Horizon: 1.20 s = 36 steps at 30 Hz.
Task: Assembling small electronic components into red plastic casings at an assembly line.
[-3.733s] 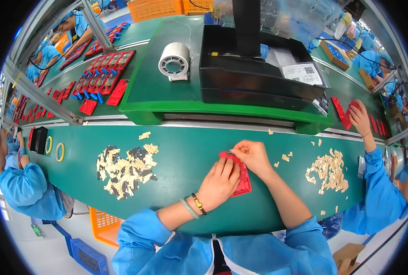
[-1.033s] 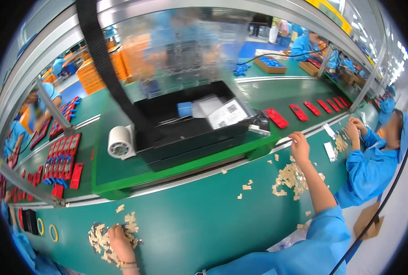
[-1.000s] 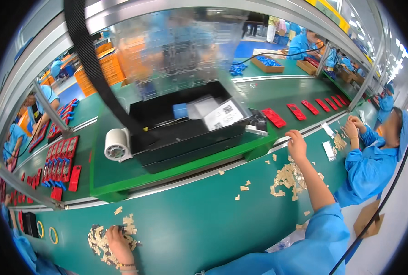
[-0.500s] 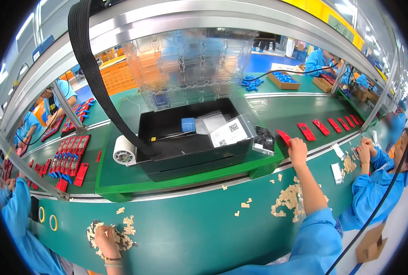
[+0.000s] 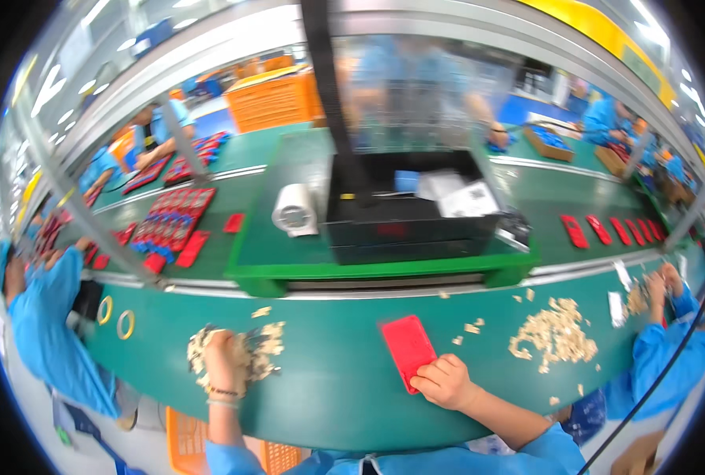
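Observation:
My right hand grips the lower end of a flat red rectangular panel, thumb on top, over the bench in front of me. The panel lies tilted, its far end leaning left. My left hand is in a pile of small beige and dark pieces, fingers bunched and pointing down. Whether a piece is pinched there is hidden. A bracelet circles the left wrist.
Behind the bench stands a black bin holding packets, beside a white roll. Another heap of beige pieces lies right. Red panels rest on the belt beyond. Co-workers sit both sides. Two yellow rings lie left.
My right hand has taken the red panel off the belt and brought it down over the bench in front of me. My left hand stays at its pile. The view has swung left.

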Each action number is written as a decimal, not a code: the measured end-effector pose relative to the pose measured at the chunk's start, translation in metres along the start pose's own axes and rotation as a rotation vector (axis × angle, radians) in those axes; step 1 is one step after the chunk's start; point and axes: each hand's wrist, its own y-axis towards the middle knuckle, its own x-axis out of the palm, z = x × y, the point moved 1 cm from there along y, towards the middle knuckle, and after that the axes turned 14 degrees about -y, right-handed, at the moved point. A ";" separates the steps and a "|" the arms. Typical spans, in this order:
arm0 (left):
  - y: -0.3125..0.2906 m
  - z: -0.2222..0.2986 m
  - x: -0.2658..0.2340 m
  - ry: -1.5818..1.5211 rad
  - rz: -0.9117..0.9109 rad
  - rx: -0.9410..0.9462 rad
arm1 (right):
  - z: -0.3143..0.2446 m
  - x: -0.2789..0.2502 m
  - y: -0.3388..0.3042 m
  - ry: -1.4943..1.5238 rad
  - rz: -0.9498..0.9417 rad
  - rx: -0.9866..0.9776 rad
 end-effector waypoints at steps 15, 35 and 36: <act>-0.007 0.146 0.119 -1.259 -0.560 -0.526 | -0.002 0.041 0.071 0.832 -0.113 0.811; -0.034 0.177 0.120 -1.130 -0.636 0.461 | 0.027 0.047 0.017 1.060 -0.686 1.123; -0.035 0.176 0.115 -1.138 -0.717 0.418 | 0.042 0.042 0.015 0.730 -0.656 0.989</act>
